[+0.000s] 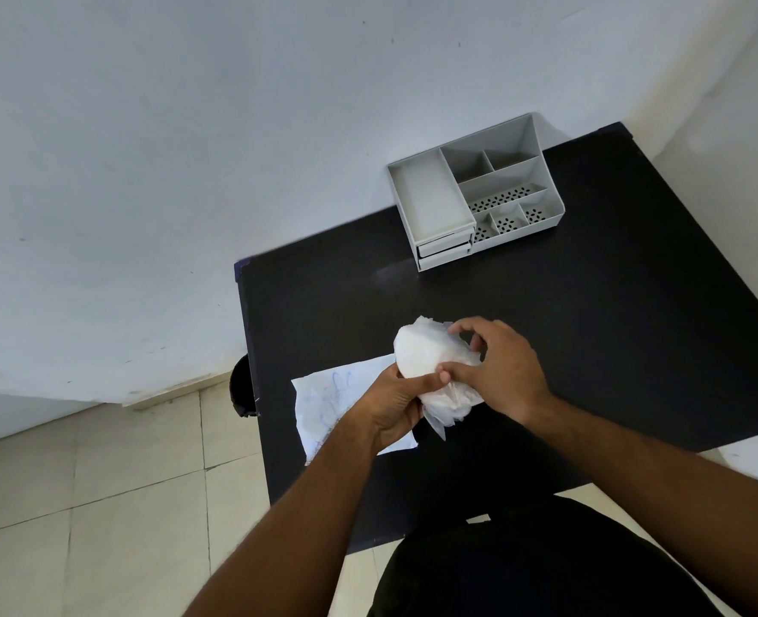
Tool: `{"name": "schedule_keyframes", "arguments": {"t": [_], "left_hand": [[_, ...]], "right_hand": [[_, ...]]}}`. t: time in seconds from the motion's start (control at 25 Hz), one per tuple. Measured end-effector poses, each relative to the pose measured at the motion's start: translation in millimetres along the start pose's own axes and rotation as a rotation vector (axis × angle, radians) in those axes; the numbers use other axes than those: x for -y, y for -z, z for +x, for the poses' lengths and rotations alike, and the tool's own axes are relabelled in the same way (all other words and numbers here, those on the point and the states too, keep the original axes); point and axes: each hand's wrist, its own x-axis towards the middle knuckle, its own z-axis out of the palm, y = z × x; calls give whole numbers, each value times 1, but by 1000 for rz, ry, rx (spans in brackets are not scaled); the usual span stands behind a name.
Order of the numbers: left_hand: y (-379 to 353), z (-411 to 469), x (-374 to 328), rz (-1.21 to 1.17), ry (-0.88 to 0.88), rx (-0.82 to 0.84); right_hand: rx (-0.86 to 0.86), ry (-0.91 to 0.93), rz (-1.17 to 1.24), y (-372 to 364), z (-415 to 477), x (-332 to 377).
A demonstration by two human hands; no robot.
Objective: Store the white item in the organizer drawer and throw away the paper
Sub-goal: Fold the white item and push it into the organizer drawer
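Both my hands hold a white item [421,354] wrapped in thin crinkled white wrapping, a little above the black table [613,313]. My left hand [397,407] grips it from below and the left. My right hand [497,367] pinches the wrapping from the right, thumb and fingers on it. A flat sheet of white paper [328,403] with faint blue scribbles lies on the table under my left wrist. The grey organizer [470,189] stands at the table's far edge against the wall, its two small drawers [444,251] facing me and pushed in.
A dark round bin [241,385] sits on the floor beside the table's left edge. A white wall runs behind the table. Pale floor tiles lie to the left. My dark-clothed lap is below the table's near edge.
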Motion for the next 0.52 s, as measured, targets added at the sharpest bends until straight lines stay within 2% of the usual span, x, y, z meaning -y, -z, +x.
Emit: {"name": "schedule_keyframes", "arguments": {"t": [0.2,0.4,0.52], "left_hand": [[3,6,3,3,2,-116],[3,6,6,39,-1,-96],[5,4,7,56,15,-56]], "right_hand": [[30,-198,96,-3,3,-10],[321,-664,625,-7,-6,-18],[457,-782,952,-7,-8,-22]]}}
